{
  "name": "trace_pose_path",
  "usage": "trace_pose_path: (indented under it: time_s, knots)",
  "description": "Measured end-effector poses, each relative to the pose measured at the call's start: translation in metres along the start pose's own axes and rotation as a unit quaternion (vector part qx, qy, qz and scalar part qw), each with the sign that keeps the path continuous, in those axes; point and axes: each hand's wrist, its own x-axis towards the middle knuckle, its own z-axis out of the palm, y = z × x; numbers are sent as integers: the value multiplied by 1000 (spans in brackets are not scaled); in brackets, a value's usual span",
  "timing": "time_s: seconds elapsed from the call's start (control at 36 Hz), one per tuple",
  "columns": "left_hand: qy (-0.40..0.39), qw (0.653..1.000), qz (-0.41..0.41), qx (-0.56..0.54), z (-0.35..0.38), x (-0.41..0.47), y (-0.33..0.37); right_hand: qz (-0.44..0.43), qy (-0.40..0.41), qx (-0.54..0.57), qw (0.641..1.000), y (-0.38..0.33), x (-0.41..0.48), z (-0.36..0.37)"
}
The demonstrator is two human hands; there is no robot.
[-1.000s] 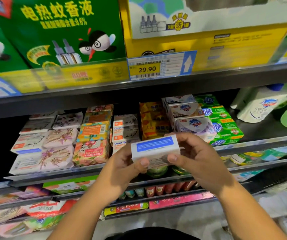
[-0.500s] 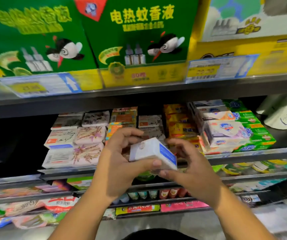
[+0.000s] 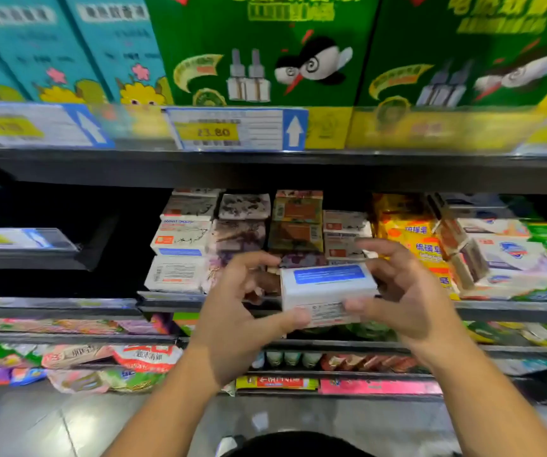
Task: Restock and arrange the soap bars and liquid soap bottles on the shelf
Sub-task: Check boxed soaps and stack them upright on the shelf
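Observation:
A white soap box (image 3: 326,291) with a blue label on top is held level in front of the soap shelf (image 3: 166,296). My left hand (image 3: 239,311) grips its left end, thumb under the front face. My right hand (image 3: 407,291) holds its right end, thumb on the front and fingers spread behind. Behind the box, rows of stacked soap bars fill the shelf: white goat-soap boxes (image 3: 180,245), floral wrapped bars (image 3: 242,225), orange-green boxes (image 3: 297,222), yellow sulphur soap packs (image 3: 420,245) and white shield-logo bars (image 3: 509,258).
The upper shelf carries green mosquito-liquid boxes (image 3: 259,51), teal boxes (image 3: 67,44) and price tags (image 3: 236,128). The shelf bay left of the soaps (image 3: 67,275) is dark. Lower shelves hold refill pouches (image 3: 143,357) and small tubes (image 3: 348,361). Grey floor lies below.
The view swung left along the shelf. Both hands turned the soap box from tilted to level with the blue label up, still holding it in front of the soap rows.

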Motion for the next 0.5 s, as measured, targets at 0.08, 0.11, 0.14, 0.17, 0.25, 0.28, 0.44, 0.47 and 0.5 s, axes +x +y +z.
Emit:
trace_pose_path:
  time_s: [0.08,0.11,0.14,0.17,0.25,0.28,0.44,0.47,0.5]
  knots:
    - [-26,1000,-3,12,-8,-4,-5,-42,13,24,999,-18,6,20]
    - [-35,999,-9,19,-11,-5,-7,-50,13,21,998,-21,8,29]
    - [-47,999,-14,18,-14,-5,-8,-54,13,16,998,-25,9,40]
    - [-58,998,-17,16,-17,-6,-11,-57,10,-2,998,-26,9,51]
    - [-78,996,-11,44,-28,-6,-16,-49,-16,-128,990,-25,6,83]
    - [-76,995,-11,59,-32,-6,-20,-46,-25,-167,985,-23,5,91]
    - [0,998,-60,-3,-74,-5,-32,-44,-5,-159,986,-24,13,102]
    - [10,997,-64,-45,-82,-4,-29,-31,2,-110,993,-25,14,102]
    - [18,994,-67,-89,-90,-2,-27,-18,3,-71,997,-26,15,103]
